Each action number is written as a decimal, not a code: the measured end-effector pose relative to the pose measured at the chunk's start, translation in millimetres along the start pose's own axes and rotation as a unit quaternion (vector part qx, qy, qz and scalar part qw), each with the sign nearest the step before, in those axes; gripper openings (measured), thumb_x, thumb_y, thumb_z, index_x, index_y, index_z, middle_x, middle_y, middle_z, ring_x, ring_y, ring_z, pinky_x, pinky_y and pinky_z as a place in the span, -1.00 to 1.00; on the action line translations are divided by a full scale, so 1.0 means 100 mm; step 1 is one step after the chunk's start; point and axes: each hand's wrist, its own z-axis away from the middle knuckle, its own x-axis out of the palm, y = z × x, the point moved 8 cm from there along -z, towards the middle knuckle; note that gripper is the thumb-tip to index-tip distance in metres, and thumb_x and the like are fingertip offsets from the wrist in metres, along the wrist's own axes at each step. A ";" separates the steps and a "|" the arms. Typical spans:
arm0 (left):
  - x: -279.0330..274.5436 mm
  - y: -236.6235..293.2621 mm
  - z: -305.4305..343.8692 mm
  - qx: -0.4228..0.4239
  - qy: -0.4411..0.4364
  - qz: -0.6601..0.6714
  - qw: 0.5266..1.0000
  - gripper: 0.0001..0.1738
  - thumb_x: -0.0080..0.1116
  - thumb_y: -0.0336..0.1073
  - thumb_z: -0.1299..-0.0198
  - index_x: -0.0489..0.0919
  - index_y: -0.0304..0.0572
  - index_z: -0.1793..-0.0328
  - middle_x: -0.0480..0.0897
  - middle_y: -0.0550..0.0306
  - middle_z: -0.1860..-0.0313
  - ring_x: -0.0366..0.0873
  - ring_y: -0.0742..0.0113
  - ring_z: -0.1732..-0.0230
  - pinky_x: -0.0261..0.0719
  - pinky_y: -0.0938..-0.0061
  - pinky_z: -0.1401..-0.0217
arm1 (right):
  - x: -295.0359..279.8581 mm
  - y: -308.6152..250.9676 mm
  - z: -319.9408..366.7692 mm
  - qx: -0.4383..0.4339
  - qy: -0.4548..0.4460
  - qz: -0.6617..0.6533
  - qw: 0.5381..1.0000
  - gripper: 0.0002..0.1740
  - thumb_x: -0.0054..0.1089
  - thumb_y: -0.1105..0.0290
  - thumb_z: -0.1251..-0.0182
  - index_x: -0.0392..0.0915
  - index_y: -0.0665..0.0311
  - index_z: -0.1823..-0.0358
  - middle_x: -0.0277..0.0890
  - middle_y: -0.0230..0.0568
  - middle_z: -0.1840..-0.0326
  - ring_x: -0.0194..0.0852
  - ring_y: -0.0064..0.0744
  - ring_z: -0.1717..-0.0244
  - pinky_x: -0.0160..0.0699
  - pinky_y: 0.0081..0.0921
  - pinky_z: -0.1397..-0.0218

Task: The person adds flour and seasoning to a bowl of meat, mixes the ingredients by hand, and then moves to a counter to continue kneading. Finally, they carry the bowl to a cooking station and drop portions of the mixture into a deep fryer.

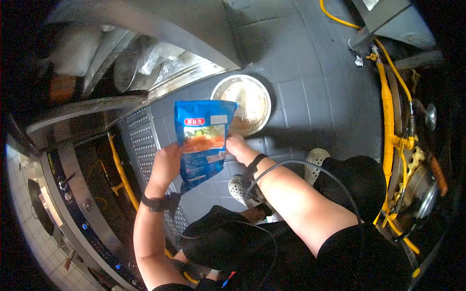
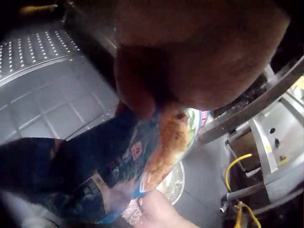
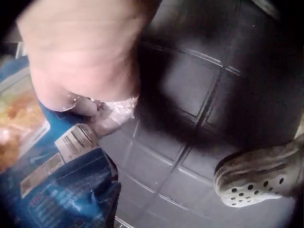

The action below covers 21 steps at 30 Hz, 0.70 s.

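Both hands hold a blue food packet (image 1: 204, 140) with a picture of breaded food on its front. My left hand (image 1: 166, 167) grips its left edge, and my right hand (image 1: 239, 147) pinches the right edge. White powder coats the fingers (image 3: 116, 116) of the right hand, beside the barcode label. In the left wrist view the packet (image 2: 128, 156) bends away below the left hand (image 2: 190, 52). Behind the packet's upper right corner, a round metal bowl (image 1: 266, 114) with white powder inside stands on the floor, partly hidden by the packet.
Grey tiles (image 1: 296, 106) cover the floor. A perforated metal strip (image 1: 141, 138) and a steel cabinet (image 1: 189, 70) lie to the left. Yellow gas pipes (image 1: 387, 121) run along the right. The person's pale clogs (image 1: 315, 162) are close below the bowl.
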 end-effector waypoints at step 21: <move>-1.25 -0.15 -1.76 0.013 0.424 0.388 0.818 -0.73 0.04 -0.45 -0.37 0.63 -0.27 -0.13 0.73 -0.22 0.15 0.73 0.08 0.14 0.65 0.29 0.07 | -1.01 -1.21 -0.48 -0.071 0.244 0.379 0.890 -0.45 -0.02 0.46 -0.21 0.49 0.61 -0.22 0.57 0.39 -0.17 0.53 0.18 -0.26 0.41 -0.18 -0.40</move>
